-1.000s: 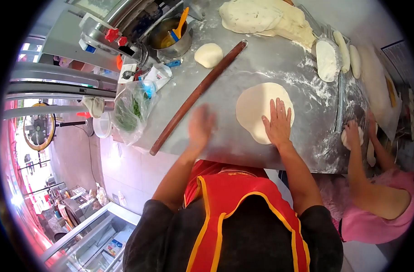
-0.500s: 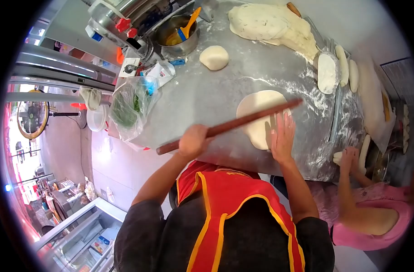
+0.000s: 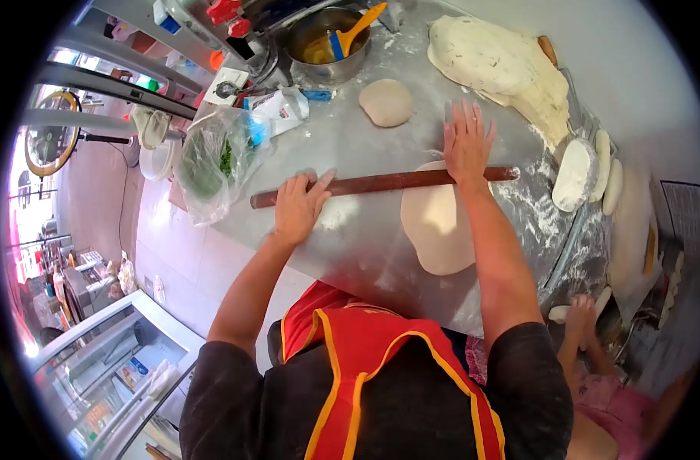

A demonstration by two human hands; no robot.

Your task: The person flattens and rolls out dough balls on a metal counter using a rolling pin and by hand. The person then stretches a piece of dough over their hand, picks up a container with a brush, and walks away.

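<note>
A long dark-red rolling pin (image 3: 388, 182) lies across the far part of a flat, stretched-out sheet of dough (image 3: 436, 234) on the metal table. My left hand (image 3: 298, 208) rests over the pin's left portion, its fingers laid across the wood and spread. Toward the pin's right end, my right hand (image 3: 468, 149) presses down with the palm, fingers stretched out flat beyond it. Neither hand is wrapped around the pin. Farther back sits a small round piece of dough (image 3: 386, 103), apart from both hands.
A metal bowl (image 3: 328, 70) holds an orange-handled brush (image 3: 357, 32). A bag of greens (image 3: 212, 165) lies at the left edge. Large dough (image 3: 503, 69) and floured pieces (image 3: 575, 176) occupy the back right. At lower right, a co-worker's hands (image 3: 583, 314) touch dough.
My right hand moved from the dough onto the pin. My left hand loosened from its wrapped grip. The pin swung closer to level, across the dough's far part. The camera view shifted.
</note>
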